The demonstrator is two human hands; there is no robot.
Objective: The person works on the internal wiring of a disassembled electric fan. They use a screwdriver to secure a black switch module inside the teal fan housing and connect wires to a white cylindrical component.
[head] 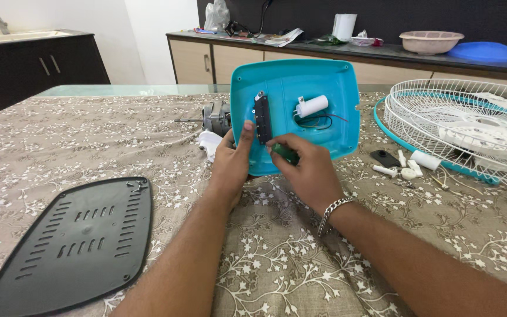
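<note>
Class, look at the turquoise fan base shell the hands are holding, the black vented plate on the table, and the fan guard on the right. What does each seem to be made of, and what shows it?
Turquoise shell: likely moulded plastic, smooth with a soft sheen and rounded rim. Black vented plate: probably plastic, matt, with moulded slots. Fan guard: thin white-coated wire, apparently metal.

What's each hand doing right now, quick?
Left hand: holds the edge of the teal fan base, thumb up on its black switch block.
Right hand: closed on a green-handled tool.
</note>
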